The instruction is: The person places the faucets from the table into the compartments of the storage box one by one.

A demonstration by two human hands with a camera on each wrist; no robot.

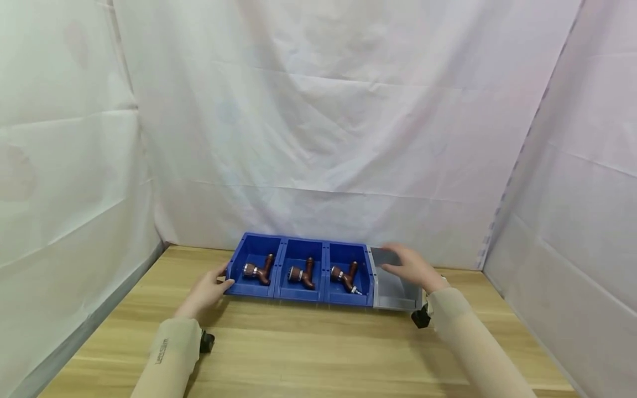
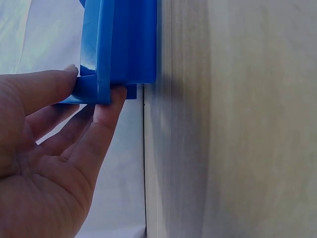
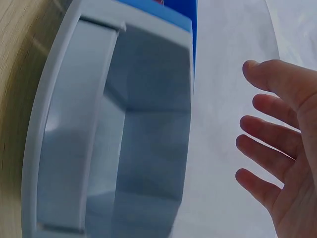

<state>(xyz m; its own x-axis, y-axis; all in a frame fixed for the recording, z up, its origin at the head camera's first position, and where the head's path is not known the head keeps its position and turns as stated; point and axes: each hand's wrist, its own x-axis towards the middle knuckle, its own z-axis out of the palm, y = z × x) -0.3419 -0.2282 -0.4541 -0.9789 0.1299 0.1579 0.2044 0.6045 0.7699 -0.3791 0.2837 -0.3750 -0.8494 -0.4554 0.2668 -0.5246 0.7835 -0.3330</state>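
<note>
Three blue bins stand side by side in a row, and a grey bin [image 1: 398, 302] adjoins them on the right. My left hand [image 1: 206, 293] grips the side of the leftmost blue bin [image 1: 251, 251]. In the left wrist view its thumb and fingers [image 2: 101, 121] pinch the blue rim [image 2: 104, 54]. My right hand [image 1: 413, 268] hovers over the grey bin, with its fingers [image 3: 267, 153] spread and holding nothing. Inside the blue bins lie brown tap-like fittings, a left one [image 1: 259, 272], a middle one [image 1: 302, 275] and a right one [image 1: 343, 277] with a silvery tip.
The bins stand toward the back of a wood-grain table [image 1: 298, 354]. White cloth [image 1: 318, 138] hangs close behind them, with more cloth on the left and right. Each wrist wears a small black device, such as the right one [image 1: 421, 317].
</note>
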